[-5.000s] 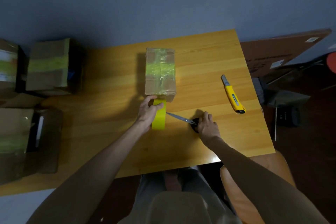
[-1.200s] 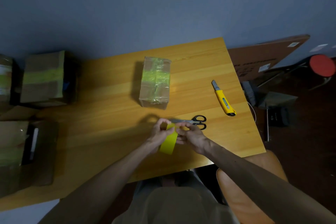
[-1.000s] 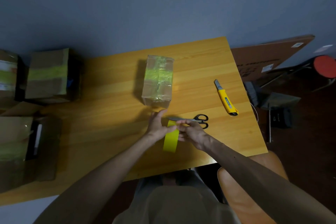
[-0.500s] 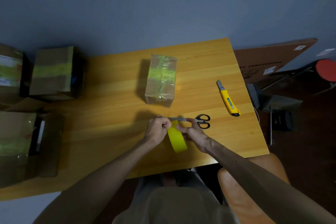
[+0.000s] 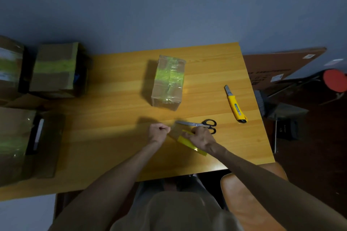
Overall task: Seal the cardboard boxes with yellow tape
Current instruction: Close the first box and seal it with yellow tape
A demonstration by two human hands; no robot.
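A small cardboard box [image 5: 167, 82] with a yellow tape band across its top stands in the middle of the wooden table [image 5: 116, 118]. In front of it, my right hand [image 5: 201, 138] grips the yellow tape roll [image 5: 188, 142], tilted low over the table. My left hand [image 5: 158, 133], curled into a fist, pinches the free end of the tape. A short translucent strip [image 5: 175, 131] stretches between the two hands. Both hands are apart from the box.
Scissors [image 5: 205, 124] lie just behind my right hand. A yellow utility knife [image 5: 235, 105] lies near the table's right edge. Taped cardboard boxes [image 5: 55, 70] sit at the left, with another box [image 5: 16, 142] nearer. An orange chair [image 5: 249, 199] stands at the lower right.
The scissors were set down on the table. Both hands took the roll, and my left hand has pulled the tape end leftward, away from the roll, which tilted down to the right.
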